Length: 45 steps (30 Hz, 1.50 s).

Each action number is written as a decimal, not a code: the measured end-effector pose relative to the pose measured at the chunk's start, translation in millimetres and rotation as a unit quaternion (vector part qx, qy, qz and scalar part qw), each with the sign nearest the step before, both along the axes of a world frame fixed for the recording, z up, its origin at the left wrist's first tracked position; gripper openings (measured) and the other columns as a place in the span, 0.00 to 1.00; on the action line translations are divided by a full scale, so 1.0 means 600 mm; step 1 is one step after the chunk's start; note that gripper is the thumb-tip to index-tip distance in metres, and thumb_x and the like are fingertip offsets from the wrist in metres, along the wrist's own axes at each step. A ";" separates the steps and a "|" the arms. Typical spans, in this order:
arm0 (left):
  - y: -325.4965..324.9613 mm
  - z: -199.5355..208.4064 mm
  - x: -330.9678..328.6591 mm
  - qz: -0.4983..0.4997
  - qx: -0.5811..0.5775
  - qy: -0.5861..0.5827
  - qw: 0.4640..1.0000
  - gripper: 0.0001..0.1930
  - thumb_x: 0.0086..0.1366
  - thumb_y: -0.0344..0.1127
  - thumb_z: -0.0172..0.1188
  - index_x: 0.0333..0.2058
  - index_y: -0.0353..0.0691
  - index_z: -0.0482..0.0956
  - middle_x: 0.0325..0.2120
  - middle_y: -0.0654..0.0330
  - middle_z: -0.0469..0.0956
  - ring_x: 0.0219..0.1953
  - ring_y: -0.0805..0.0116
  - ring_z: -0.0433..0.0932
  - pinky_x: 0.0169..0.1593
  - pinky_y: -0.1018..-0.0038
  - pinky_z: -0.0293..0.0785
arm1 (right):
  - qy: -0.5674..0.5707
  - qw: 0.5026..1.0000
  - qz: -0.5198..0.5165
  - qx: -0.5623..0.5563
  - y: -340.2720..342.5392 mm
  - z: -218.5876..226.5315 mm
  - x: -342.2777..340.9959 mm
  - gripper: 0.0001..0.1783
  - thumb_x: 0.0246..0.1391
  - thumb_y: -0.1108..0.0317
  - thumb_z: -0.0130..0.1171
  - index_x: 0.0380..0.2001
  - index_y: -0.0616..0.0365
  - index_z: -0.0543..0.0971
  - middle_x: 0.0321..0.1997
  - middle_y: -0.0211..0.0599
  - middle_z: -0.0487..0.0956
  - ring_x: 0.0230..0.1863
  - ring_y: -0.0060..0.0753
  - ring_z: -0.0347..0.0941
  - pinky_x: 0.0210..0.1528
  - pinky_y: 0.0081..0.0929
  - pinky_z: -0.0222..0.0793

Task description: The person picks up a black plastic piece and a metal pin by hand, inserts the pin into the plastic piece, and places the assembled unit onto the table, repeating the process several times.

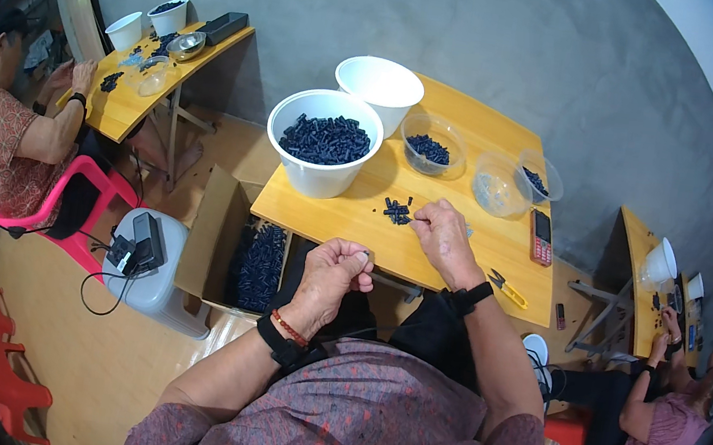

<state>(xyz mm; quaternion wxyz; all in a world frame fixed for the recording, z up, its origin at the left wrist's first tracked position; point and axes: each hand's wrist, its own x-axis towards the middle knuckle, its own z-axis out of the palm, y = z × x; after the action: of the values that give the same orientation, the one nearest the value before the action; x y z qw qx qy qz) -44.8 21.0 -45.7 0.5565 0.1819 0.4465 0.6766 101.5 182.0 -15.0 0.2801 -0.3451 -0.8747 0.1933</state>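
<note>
My left hand [331,280] is closed in a pinch in front of the table's near edge. A small dark piece [366,253] barely shows at its thumb and fingertip. Over the tabletop, my right hand [446,240] has its fingers drawn together beside a small pile of short black cylinders [397,212]. What those fingers hold, if anything, is hidden. Behind the pile stands a white bucket [315,179] heaped with black cylinders. Clear plastic bowls stand farther back: one holds black pieces [427,148], another has small clear bits [498,189].
A second white bucket [382,73] touches the full one. Yellow-handled snips [510,290] and a red phone [541,238] lie at the right. An open cardboard box [216,231] of black pieces sits left of my legs. Two people work at side tables [111,105].
</note>
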 end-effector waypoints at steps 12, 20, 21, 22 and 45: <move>-0.003 0.007 0.006 -0.041 -0.001 -0.010 0.999 0.04 0.66 0.28 0.58 0.38 0.35 0.76 0.30 0.58 0.79 0.26 0.73 0.77 0.34 0.74 0.79 | 0.236 0.914 0.010 -0.330 -0.049 -0.003 0.047 0.09 0.62 0.68 0.57 0.36 0.64 0.75 0.31 0.34 0.78 0.25 0.17 0.73 0.26 0.16 0.68; -0.003 0.000 0.013 -0.110 0.038 -0.037 0.993 0.05 0.66 0.29 0.59 0.39 0.35 0.76 0.31 0.59 0.79 0.27 0.74 0.77 0.35 0.75 0.79 | 0.315 0.845 0.077 -0.424 -0.126 -0.019 0.052 0.10 0.63 0.66 0.57 0.35 0.64 0.77 0.29 0.32 0.78 0.24 0.16 0.72 0.25 0.13 0.68; -0.004 0.001 0.014 -0.111 0.042 -0.035 0.992 0.05 0.66 0.28 0.60 0.39 0.35 0.76 0.31 0.59 0.79 0.28 0.74 0.77 0.35 0.75 0.80 | 0.311 0.841 0.081 -0.436 -0.127 -0.018 0.051 0.10 0.63 0.66 0.58 0.35 0.63 0.77 0.29 0.32 0.79 0.24 0.17 0.72 0.25 0.13 0.68; -0.005 0.001 0.015 -0.112 0.046 -0.033 0.992 0.05 0.66 0.28 0.60 0.39 0.34 0.76 0.32 0.58 0.79 0.28 0.74 0.78 0.36 0.74 0.80 | 0.307 0.836 0.085 -0.448 -0.128 -0.017 0.050 0.09 0.62 0.66 0.58 0.36 0.62 0.76 0.30 0.33 0.79 0.24 0.18 0.73 0.25 0.13 0.68; -0.004 -0.003 0.019 -0.115 0.069 -0.004 0.991 0.06 0.64 0.26 0.61 0.39 0.32 0.76 0.31 0.56 0.80 0.28 0.72 0.79 0.35 0.79 0.80 | 0.282 0.884 0.039 -0.370 -0.143 -0.015 0.017 0.11 0.61 0.64 0.60 0.32 0.61 0.76 0.22 0.27 0.76 0.20 0.12 0.69 0.21 0.11 0.65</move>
<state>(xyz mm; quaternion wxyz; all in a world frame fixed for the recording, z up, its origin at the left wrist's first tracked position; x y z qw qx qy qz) -33.6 18.4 -47.3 0.6183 0.2672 0.3724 0.6385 111.8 96.2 -24.2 0.3596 -0.3205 -0.6364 0.6025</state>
